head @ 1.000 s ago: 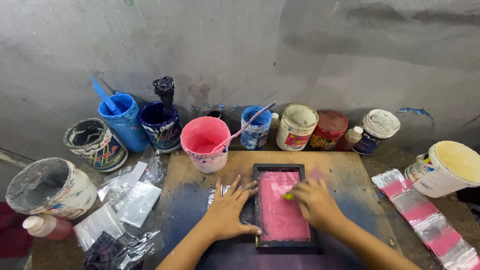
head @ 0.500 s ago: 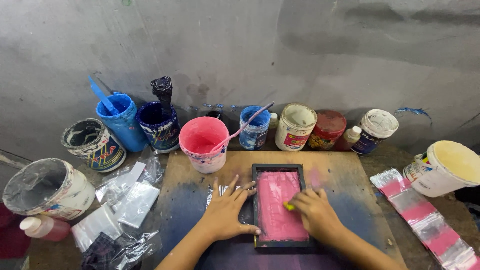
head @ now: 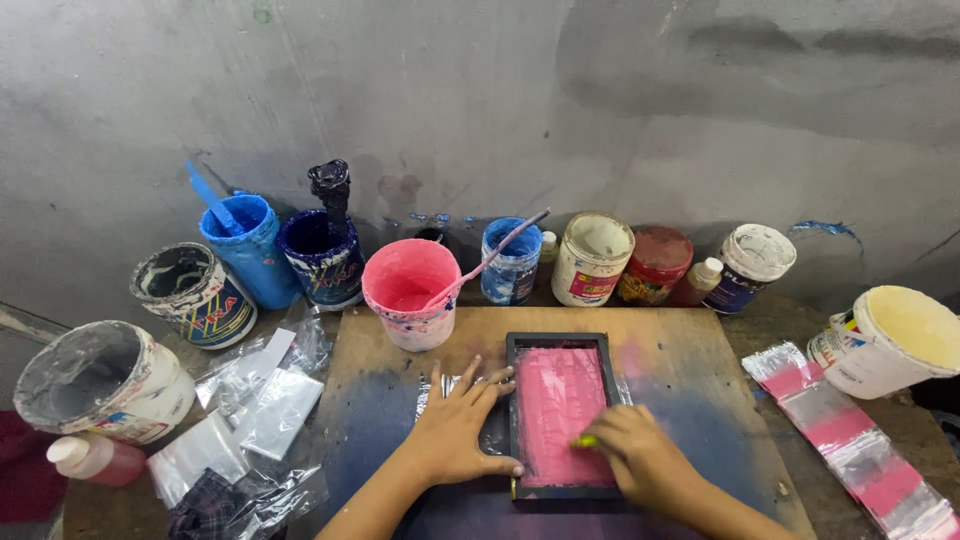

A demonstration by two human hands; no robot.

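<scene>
A small black-framed printing screen (head: 558,345) covered in pink ink lies on a stained wooden board (head: 690,370). My left hand (head: 455,430) lies flat with fingers spread on the frame's left edge, over a clear plastic piece. My right hand (head: 640,458) is closed on a small yellow-green scraper (head: 583,441) that presses on the pink ink near the frame's lower right.
A pink paint tub (head: 410,290) with a stirring stick stands behind the board, in a row of several paint pots along the wall. A cream tub (head: 890,340) and printed plastic bags (head: 850,440) lie at right. Loose clear bags (head: 260,400) and a grey tub (head: 100,380) are at left.
My right hand has dragged the scraper down the pink screen toward me. My left hand has stayed on the frame's left edge.
</scene>
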